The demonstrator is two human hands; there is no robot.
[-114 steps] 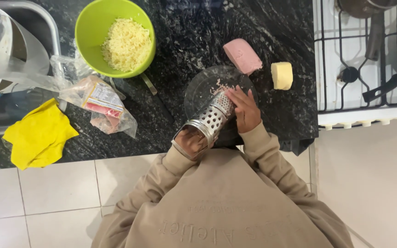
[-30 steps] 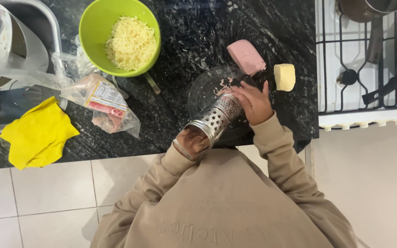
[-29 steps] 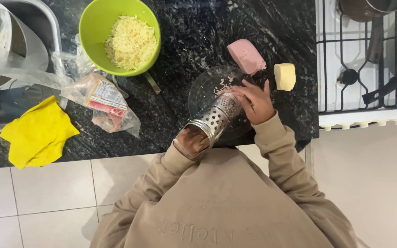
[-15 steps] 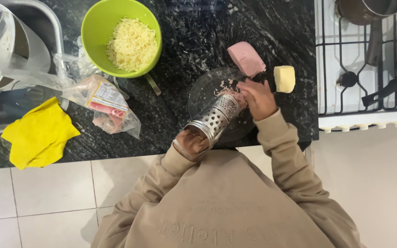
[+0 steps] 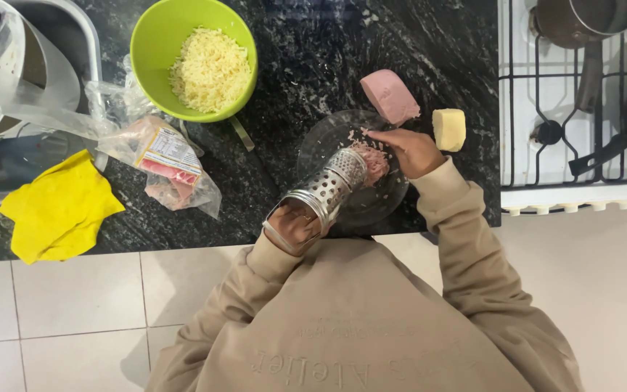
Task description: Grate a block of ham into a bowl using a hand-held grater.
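Head view: left hand (image 5: 293, 221) grip wrapped on grater (image 5: 322, 197), right hand (image 5: 414, 151) grip contents hidden.

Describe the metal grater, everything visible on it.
The grater is a shiny metal tube punched with rows of round holes, open at the near end with a rolled rim. It lies tilted, far end down over a clear glass plate on the black stone counter. The left hand grips its near end; the right hand presses a pink piece against its far end, where pink shreds pile up. How firmly it rests on the plate cannot be told.
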